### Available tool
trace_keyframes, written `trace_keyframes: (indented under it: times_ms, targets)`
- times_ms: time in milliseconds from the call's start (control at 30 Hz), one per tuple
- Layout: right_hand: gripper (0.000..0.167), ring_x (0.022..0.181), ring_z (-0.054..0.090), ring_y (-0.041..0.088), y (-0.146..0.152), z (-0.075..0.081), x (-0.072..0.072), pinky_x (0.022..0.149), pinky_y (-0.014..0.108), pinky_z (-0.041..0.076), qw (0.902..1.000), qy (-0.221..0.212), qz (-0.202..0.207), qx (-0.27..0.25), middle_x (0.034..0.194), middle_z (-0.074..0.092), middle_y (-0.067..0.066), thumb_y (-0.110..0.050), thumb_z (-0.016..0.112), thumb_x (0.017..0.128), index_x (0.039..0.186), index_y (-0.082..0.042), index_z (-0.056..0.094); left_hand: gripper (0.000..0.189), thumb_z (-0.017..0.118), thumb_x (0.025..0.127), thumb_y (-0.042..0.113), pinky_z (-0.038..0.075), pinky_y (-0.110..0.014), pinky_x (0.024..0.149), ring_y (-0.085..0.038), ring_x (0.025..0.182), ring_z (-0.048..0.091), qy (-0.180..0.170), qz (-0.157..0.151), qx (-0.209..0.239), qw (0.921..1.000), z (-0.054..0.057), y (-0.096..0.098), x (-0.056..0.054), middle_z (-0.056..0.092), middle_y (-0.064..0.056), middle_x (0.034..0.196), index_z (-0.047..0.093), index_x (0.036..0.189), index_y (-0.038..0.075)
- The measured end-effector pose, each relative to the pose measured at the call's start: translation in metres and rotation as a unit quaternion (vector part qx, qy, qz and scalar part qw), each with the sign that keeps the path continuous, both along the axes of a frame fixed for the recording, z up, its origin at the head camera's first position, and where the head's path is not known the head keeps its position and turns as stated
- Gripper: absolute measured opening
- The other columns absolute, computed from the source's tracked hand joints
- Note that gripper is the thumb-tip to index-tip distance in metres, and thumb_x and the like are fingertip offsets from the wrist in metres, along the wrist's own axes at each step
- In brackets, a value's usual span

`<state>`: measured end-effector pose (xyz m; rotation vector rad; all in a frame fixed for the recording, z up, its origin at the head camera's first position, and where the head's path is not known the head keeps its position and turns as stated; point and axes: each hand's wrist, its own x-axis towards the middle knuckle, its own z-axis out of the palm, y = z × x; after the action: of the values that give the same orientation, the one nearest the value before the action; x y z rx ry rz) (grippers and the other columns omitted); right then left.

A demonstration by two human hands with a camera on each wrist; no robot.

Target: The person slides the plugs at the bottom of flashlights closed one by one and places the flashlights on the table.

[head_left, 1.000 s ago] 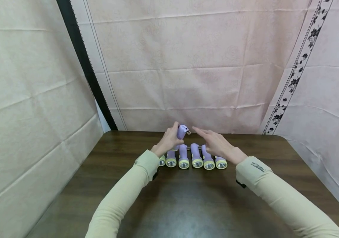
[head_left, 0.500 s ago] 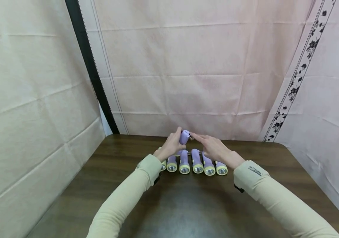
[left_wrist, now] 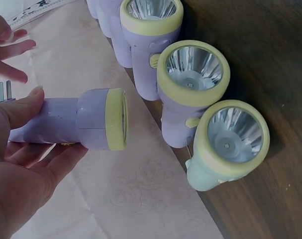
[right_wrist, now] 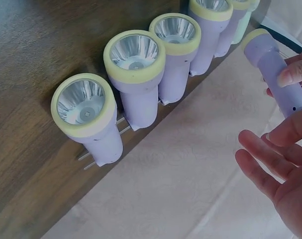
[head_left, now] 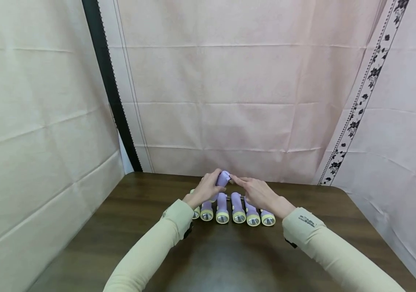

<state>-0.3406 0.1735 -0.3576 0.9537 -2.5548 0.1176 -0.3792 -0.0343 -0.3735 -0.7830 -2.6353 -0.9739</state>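
Note:
My left hand (head_left: 204, 189) grips a purple flashlight (left_wrist: 58, 119) with a yellow rim, raised above the table. In the left wrist view its lens end points right, and two metal plug prongs (left_wrist: 5, 91) stick out at the tail, by the thumb. Straight-fingered, my right hand (head_left: 260, 195) reaches the tail end of that flashlight with its index finger; whether it presses on the prongs is hard to tell. Below the hands, a row of similar purple flashlights (head_left: 237, 207) lies on the table, lenses facing me. At the row's left end is a pale green flashlight (left_wrist: 203, 172).
The flashlights rest on a dark wooden table (head_left: 208, 255), close to its far edge. Prongs (right_wrist: 88, 162) poke out from the flashlight at the row's right end. Pale cloth curtains (head_left: 222, 97) hang behind and on both sides.
My right hand has moved left, closing the gap to the prong end of the held flashlight. The left hand keeps its grip. The head view has tilted up slightly.

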Motion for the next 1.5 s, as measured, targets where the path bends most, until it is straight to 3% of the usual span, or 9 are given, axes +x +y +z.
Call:
trace_keyframes:
  times_ms: [333,667,900,1067,1233,1367,1500]
  targets:
    - [0.068,0.066,0.050,0.014,-0.005,-0.006,0.003,0.052,0.024,0.038,0.9998,-0.013,-0.003,-0.012,0.116,0.067,0.013,0.008,0.059,0.078,0.143,-0.010,0.047,0.041,0.071,0.086,0.011,0.054,-0.035,0.078,-0.022,0.093,0.067,-0.013,-0.013,0.006,0.9998,-0.006,0.000,0.005,0.069,-0.012,0.107,0.054,0.123,0.007]
    - [0.067,0.067,0.051,0.014,-0.003,0.001,-0.001,0.053,0.025,0.041,0.9999,-0.002,-0.008,-0.006,0.106,0.067,0.010,0.005,0.059,0.079,0.143,-0.011,0.047,0.043,0.071,0.087,0.012,0.054,-0.036,0.080,-0.024,0.096,0.067,-0.013,-0.015,0.011,0.9998,-0.003,0.008,0.001,0.068,-0.013,0.110,0.053,0.126,0.008]
    - [0.066,0.060,0.041,0.012,-0.004,0.001,-0.002,0.050,0.023,0.034,0.9999,-0.010,0.001,-0.010,0.084,0.061,0.007,0.005,0.059,0.080,0.143,-0.009,0.047,0.043,0.070,0.088,0.014,0.054,-0.034,0.082,-0.022,0.099,0.066,-0.025,-0.012,0.002,0.9996,-0.002,0.009,0.003,0.067,-0.011,0.113,0.052,0.128,0.010]
    - [0.067,0.059,0.040,0.012,-0.006,0.001,-0.003,0.049,0.024,0.033,0.9997,-0.018,0.003,-0.018,0.083,0.061,0.008,0.005,0.057,0.080,0.143,-0.011,0.046,0.045,0.070,0.088,0.015,0.054,-0.034,0.081,-0.022,0.099,0.066,-0.032,-0.011,0.005,0.9994,-0.001,0.008,0.006,0.067,-0.011,0.113,0.052,0.129,0.010]
    - [0.069,0.059,0.040,0.014,-0.005,0.005,-0.003,0.049,0.025,0.032,0.9986,-0.046,-0.003,-0.028,0.093,0.064,0.010,0.005,0.055,0.079,0.144,-0.015,0.046,0.045,0.075,0.084,0.015,0.053,-0.033,0.078,-0.022,0.094,0.066,-0.017,-0.011,-0.025,0.9995,0.001,0.001,0.002,0.068,-0.010,0.107,0.053,0.123,0.010]
    - [0.068,0.057,0.038,0.014,-0.003,0.011,-0.003,0.048,0.025,0.030,0.9970,-0.068,-0.012,-0.036,0.091,0.063,0.010,0.003,0.054,0.081,0.146,-0.016,0.043,0.047,0.076,0.083,0.019,0.052,-0.033,0.074,-0.022,0.089,0.064,-0.032,0.019,-0.059,0.9976,0.008,-0.008,-0.004,0.066,-0.011,0.103,0.047,0.119,0.009]
    - [0.069,0.057,0.038,0.014,-0.002,0.015,-0.004,0.048,0.026,0.030,0.9952,-0.088,-0.016,-0.041,0.088,0.062,0.011,0.002,0.053,0.082,0.148,-0.013,0.039,0.055,0.077,0.082,0.025,0.052,-0.036,0.068,-0.026,0.084,0.065,-0.057,0.085,-0.090,0.9907,0.012,-0.025,-0.011,0.064,-0.012,0.098,0.040,0.119,0.008]
